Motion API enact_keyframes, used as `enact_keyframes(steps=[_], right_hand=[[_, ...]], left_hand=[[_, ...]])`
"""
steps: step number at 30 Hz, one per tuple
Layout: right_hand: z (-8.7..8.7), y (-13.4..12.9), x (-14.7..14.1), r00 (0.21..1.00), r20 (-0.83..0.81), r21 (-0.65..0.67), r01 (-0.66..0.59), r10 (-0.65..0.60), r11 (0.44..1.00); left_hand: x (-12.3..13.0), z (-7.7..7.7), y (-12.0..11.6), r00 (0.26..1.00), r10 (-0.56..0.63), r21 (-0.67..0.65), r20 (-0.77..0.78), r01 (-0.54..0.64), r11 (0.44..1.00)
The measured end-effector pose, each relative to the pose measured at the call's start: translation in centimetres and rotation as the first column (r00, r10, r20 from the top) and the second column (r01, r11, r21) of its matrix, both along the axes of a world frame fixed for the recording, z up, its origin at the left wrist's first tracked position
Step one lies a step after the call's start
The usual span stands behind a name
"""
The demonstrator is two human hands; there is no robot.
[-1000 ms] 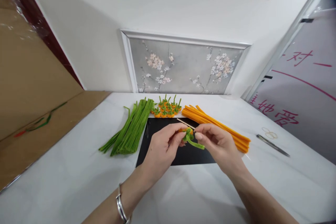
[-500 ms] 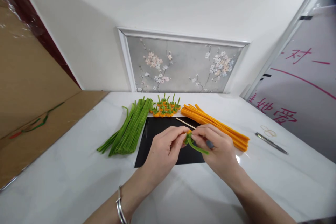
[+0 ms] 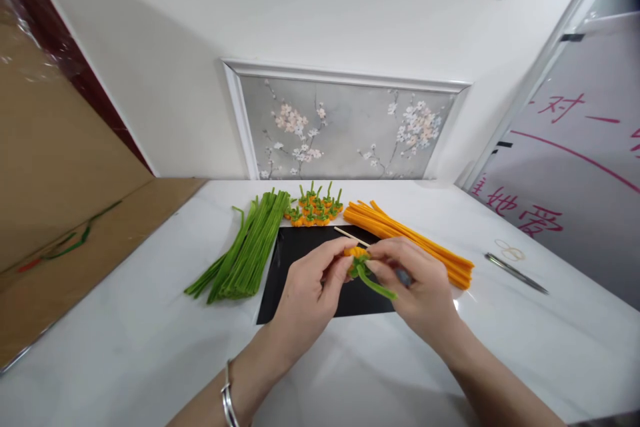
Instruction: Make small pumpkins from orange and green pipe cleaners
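Note:
Between my fingertips is a small orange pipe-cleaner pumpkin with green leaves and a long green stem that points down to the right. My left hand pinches it from the left side. From the right, my right hand pinches it near the leaves, close to the stem. Part of the pumpkin is hidden behind the fingers. Both hands are above a black mat. A thin pale stick lies on the mat just behind the hands.
Green pipe cleaners lie bundled at left, orange pipe cleaners at right. Several finished small pumpkins stand behind the mat. Tweezers and rubber bands lie far right on the white table. Cardboard borders the left.
The pumpkin is turned slightly, with more of its orange body showing between the fingers. Both hands stay at nearly the same spot. The camera view has shifted a little.

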State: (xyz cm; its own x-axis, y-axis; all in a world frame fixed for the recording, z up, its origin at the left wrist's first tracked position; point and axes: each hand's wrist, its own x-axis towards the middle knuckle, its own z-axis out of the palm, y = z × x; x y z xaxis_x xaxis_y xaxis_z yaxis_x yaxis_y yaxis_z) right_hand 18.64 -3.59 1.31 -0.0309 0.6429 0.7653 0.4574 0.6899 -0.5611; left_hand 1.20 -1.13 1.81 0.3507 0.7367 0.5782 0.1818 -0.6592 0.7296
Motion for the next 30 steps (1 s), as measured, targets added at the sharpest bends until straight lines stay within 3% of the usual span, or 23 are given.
enact_keyframes(steps=[3,6,12,17,23,27,30], right_hand=[[0.1,0.1,0.6,0.978,-0.191,-0.22,-0.128,0.086,0.967],[0.4,0.2,0.9,0.96,-0.235,-0.317,-0.223,0.151,0.922],[0.7,0.0,0.7,0.996,0.024,-0.251,-0.079,0.087,0.965],[0.9,-0.2,0.8,0.987,0.148,-0.128,-0.036,0.055,0.991],[1.1,-0.3,0.6,0.993,0.114,-0.251,-0.007,0.036,0.968],[0.7,-0.3,0.7,0.997,-0.02,-0.341,-0.081,0.08,0.936],[0.5,-0.1,1.3,0.974,-0.182,-0.409,-0.202,0.137,0.89]], left_hand=[[-0.2,0.0,0.3,0.997,-0.02,-0.096,0.074,0.027,0.995],[-0.3,-0.1,0.4,0.998,-0.036,-0.129,0.06,0.044,0.991],[-0.3,-0.2,0.2,0.992,-0.059,-0.045,-0.109,0.054,0.998],[0.1,0.1,-0.1,0.992,-0.073,-0.117,-0.099,0.061,0.991],[0.3,0.5,-0.6,0.993,-0.11,-0.221,-0.042,0.098,0.97],[0.5,0.9,-0.5,0.99,-0.105,-0.356,0.095,0.133,0.925],[0.5,1.1,-0.3,0.969,-0.1,-0.517,0.228,0.207,0.83]])
